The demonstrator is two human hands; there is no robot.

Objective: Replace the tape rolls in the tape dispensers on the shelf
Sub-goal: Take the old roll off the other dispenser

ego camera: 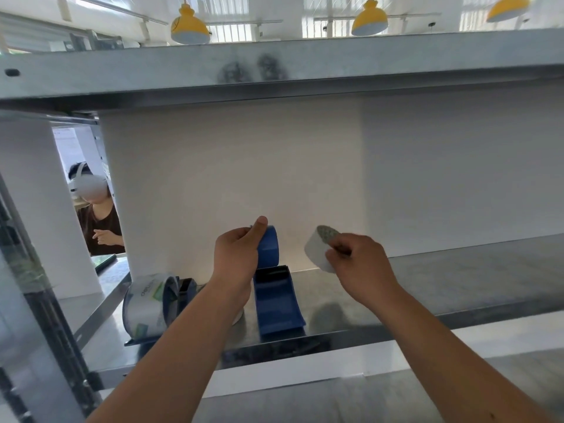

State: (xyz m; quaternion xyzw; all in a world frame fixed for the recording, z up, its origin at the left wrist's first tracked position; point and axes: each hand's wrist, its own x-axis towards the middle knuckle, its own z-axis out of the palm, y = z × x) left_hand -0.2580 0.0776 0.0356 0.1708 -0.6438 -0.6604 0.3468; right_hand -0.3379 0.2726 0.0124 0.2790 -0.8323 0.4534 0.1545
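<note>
— What is the left hand point(236, 251) doing?

— It is gripping a blue wheel point(268, 247), with the thumb on top. It is holding it in the air, right above the blue tape holder point(277, 303) sitting on the metal shelf point(427, 285).

— And the right hand point(360, 261)?

— Its fingers are pinching a white roll of tape point(319, 248) (the end facing us looks greenish). The roll is hanging in the air too, near the wheel but not touching it.

— Is there more tape?

— Yes, a second tape holder point(183, 293) is sitting on the shelf to the left, with a big roll point(146, 306) in it. The left arm is hiding part of it.

— Anyone else?

— A person point(97, 221) is standing far back on the left, past the shelf.
</note>
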